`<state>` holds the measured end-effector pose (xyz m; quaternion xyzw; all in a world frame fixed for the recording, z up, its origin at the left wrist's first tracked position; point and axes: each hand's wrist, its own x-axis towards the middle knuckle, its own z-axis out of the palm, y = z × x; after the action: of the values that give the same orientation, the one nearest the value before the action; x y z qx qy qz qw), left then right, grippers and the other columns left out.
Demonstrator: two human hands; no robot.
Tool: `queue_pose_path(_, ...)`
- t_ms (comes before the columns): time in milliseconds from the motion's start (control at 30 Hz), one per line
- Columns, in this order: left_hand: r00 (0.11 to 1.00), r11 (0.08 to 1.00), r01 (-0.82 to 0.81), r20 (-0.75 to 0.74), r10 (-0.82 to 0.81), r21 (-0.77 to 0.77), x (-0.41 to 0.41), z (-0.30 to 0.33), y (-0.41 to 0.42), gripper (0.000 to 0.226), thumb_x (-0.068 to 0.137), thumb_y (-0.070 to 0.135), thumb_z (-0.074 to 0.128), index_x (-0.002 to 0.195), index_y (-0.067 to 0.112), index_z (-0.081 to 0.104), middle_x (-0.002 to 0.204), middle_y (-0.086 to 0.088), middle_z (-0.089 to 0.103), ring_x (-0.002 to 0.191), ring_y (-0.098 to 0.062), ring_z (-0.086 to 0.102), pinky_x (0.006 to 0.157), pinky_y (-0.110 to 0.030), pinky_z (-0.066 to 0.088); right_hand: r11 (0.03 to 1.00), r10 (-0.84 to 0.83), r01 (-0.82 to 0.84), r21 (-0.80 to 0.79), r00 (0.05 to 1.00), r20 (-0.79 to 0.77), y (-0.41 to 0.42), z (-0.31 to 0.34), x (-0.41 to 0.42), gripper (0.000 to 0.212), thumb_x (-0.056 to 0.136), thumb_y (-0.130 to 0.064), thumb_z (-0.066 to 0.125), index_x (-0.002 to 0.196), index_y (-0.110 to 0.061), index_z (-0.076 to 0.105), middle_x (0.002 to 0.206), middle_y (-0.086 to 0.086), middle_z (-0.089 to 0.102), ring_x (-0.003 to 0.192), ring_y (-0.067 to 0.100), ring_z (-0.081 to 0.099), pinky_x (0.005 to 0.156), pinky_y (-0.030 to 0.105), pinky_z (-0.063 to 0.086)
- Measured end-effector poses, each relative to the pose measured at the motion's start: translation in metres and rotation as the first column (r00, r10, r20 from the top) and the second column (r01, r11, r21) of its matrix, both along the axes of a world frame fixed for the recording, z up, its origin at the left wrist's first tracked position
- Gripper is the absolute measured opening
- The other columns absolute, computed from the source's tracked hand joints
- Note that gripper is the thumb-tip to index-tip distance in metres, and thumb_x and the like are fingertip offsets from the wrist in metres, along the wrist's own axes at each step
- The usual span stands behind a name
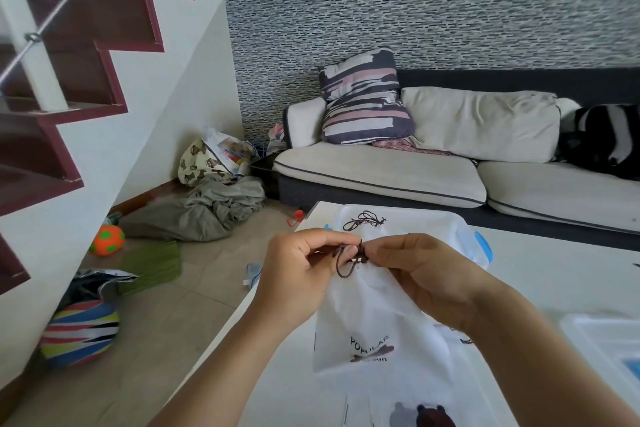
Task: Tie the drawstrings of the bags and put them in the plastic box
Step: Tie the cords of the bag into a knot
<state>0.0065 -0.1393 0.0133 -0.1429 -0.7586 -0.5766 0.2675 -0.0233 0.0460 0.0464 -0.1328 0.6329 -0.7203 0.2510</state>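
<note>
**Both hands on the cord at the bag's neck**

I am holding a white, soft fabric drawstring bag (367, 322) up above the white table (540, 274), its gathered neck at the top and its printed lower end (the word "POPULAR" reads clearly) hanging toward me. My left hand (298, 267) has its fingers curled in, pinching the dark brown drawstring cord (346, 262), which loops down below my fingertips. My right hand (412, 263) meets it from the other side, thumb and fingers closed on the same cord right at the bunched neck. The two hands nearly touch there.

Behind the bag, on the table, stands the clear plastic box with blue clips (481, 246). Another white bag (388, 224) with its own dark cord bundled on top lies in it. More white pieces lie on the table near me, one with a dark printed figure (433, 416).

Beyond the table sits a pale cushioned sofa (381, 173) with a striped pillow (363, 97). On the tiled floor to my left lie an orange ball with green spots (107, 239) and a heap of grey cloth (207, 208).
</note>
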Motion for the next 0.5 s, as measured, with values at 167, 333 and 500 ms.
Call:
queue_pose_path(167, 0.999, 0.999, -0.037, -0.037, 0.036, -0.024, 0.000, 0.000, 0.002, 0.023, 0.087, -0.001, 0.073, 0.095, 0.019, 0.080, 0.091, 0.007, 0.078, 0.087, -0.008, 0.074, 0.078, -0.017, 0.053, 0.979, -0.181, 0.194, 0.068, 0.969, -0.165, -0.010, -0.003, 0.000, 0.018, 0.094, -0.010, 0.065, 0.087, -0.005, 0.080, 0.087, 0.019, 0.071, 0.080, 0.027, 0.060, 0.076, 0.040, 0.049)
queue_pose_path(333, 0.999, 0.993, -0.027, 0.039, 0.023, 0.111, -0.001, -0.002, 0.004, 0.014, 0.086, 0.006, 0.075, 0.095, 0.017, 0.080, 0.090, 0.004, 0.079, 0.084, -0.008, 0.073, 0.077, -0.020, 0.053, 0.960, -0.252, 0.279, 0.031, 0.905, -0.344, -0.014, -0.003, 0.001, 0.013, 0.089, -0.011, 0.071, 0.080, -0.007, 0.079, 0.075, 0.009, 0.069, 0.071, 0.021, 0.054, 0.069, 0.036, 0.043)
queue_pose_path(500, 0.969, 0.955, -0.001, 0.237, -0.072, 0.297, 0.003, 0.004, 0.007, 0.016, 0.084, 0.004, 0.075, 0.084, 0.020, 0.079, 0.085, 0.001, 0.079, 0.078, -0.004, 0.071, 0.073, -0.014, 0.051, 0.966, -0.111, 0.199, 0.166, 0.896, -0.429, -0.006, 0.000, -0.001, 0.004, 0.083, -0.008, 0.078, 0.083, -0.011, 0.081, 0.085, 0.013, 0.077, 0.075, 0.020, 0.067, 0.076, 0.038, 0.053)
